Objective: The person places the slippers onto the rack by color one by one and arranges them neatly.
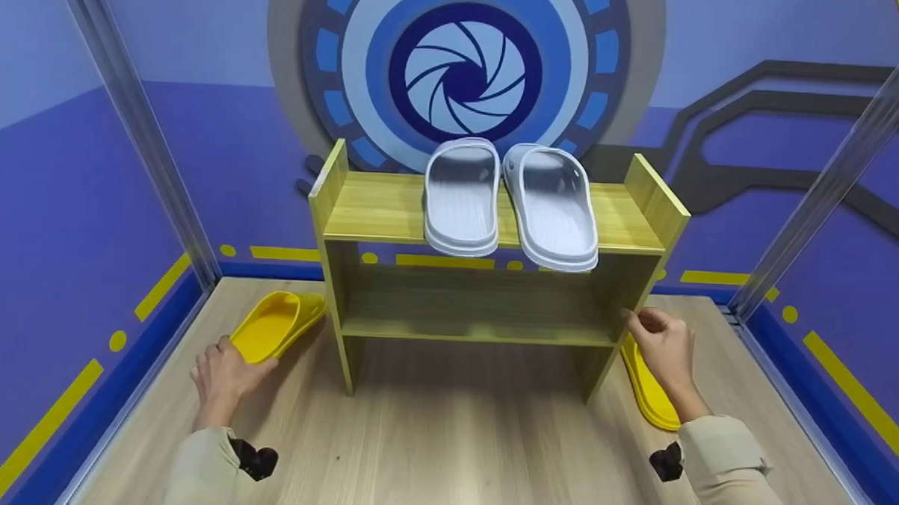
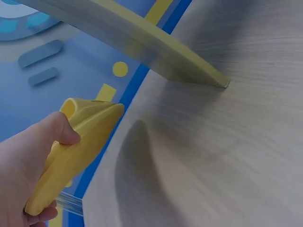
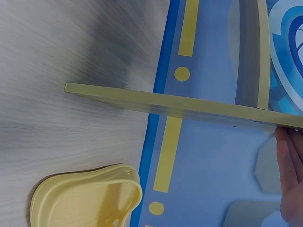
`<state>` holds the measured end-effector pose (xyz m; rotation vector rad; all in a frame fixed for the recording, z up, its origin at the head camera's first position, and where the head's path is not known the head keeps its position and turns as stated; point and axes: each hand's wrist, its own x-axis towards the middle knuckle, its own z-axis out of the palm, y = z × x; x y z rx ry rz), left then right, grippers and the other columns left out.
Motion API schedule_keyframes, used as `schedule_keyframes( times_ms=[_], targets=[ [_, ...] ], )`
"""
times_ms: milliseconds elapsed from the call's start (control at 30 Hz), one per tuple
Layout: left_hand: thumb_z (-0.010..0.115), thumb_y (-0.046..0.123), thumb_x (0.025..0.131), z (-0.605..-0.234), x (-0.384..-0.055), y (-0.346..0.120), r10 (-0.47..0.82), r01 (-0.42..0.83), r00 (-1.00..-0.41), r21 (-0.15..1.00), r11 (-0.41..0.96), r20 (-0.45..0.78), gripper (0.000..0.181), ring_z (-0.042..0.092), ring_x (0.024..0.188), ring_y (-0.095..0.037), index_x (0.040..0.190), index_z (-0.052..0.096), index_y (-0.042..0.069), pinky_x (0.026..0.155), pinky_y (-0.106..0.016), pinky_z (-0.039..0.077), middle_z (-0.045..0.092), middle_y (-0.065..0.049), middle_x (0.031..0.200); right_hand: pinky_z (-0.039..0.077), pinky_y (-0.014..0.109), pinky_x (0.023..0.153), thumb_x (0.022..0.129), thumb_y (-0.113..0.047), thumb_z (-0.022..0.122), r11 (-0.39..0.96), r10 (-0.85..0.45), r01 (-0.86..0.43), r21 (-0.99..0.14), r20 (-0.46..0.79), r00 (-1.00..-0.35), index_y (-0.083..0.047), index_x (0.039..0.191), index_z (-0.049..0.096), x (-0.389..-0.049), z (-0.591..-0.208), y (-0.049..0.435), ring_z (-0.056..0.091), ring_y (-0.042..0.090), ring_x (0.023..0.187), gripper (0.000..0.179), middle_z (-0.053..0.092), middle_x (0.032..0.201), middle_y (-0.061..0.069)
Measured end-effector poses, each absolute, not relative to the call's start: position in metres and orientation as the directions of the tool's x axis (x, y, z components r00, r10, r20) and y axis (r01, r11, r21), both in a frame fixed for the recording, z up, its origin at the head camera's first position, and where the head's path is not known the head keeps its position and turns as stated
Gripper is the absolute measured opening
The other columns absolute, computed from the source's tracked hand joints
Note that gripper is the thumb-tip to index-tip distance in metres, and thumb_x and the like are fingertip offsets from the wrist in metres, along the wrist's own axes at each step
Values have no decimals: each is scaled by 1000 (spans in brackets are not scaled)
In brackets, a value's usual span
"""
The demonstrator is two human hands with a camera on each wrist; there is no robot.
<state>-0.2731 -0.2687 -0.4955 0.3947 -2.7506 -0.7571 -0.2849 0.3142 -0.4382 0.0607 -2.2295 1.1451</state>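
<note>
My left hand (image 1: 223,378) grips a yellow clog (image 1: 266,328) by its heel end, with the toe tilted up. In the left wrist view the clog (image 2: 87,146) is off the tabletop, with a shadow below it and the thumb over its rim. My right hand (image 1: 664,346) touches the right side panel of a small wooden shoe rack (image 1: 376,205). In the right wrist view its fingers (image 3: 287,161) look straight against the panel's outer face; the thumb is hidden there. The other yellow clog (image 1: 650,394) lies on the tabletop, partly behind my right hand.
Two pale grey clogs, a left one (image 1: 462,201) and a right one (image 1: 559,211), sit on the rack's top board, heels over its front edge. A lower shelf (image 1: 477,324) spans the rack. Purple walls (image 1: 54,216) enclose the wooden tabletop (image 1: 442,461).
</note>
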Motion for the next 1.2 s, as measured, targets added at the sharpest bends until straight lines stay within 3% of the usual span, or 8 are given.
schedule_keyframes(
  times_ms=[200,567,933,1200],
  targets=[
    [68,38,69,-480,-270,-276,-287,-184,-949,513,838,128,81,33,88,-40,118,32,-16,74,-50,23,40,-27,94,42,13,58,81,-24,64,626,228,-306,-717,544,-808,-1,88,68,-284,-437,314,56,7,65,24,65,77,7],
    [65,45,70,-445,-259,-291,-145,-102,-987,410,906,76,70,40,77,-36,103,43,-13,65,-45,26,43,-17,79,43,13,61,82,-26,62,624,213,-302,-720,529,-821,-2,92,68,-283,-436,314,57,7,67,26,65,80,6],
    [64,43,69,-414,-248,-296,-25,-51,-997,377,925,-73,57,40,63,-23,92,45,-5,59,-37,20,38,-6,66,43,13,60,81,-23,64,635,218,-312,-706,551,-805,-3,90,69,-283,-437,314,57,6,66,22,65,79,5],
    [65,43,70,-396,-243,-295,43,-41,-978,395,918,-203,54,42,67,-24,89,45,-3,63,-40,22,41,-7,69,43,12,62,82,-25,62,634,216,-296,-714,532,-819,-3,94,68,-283,-437,314,57,6,68,25,65,82,7]
  ],
)
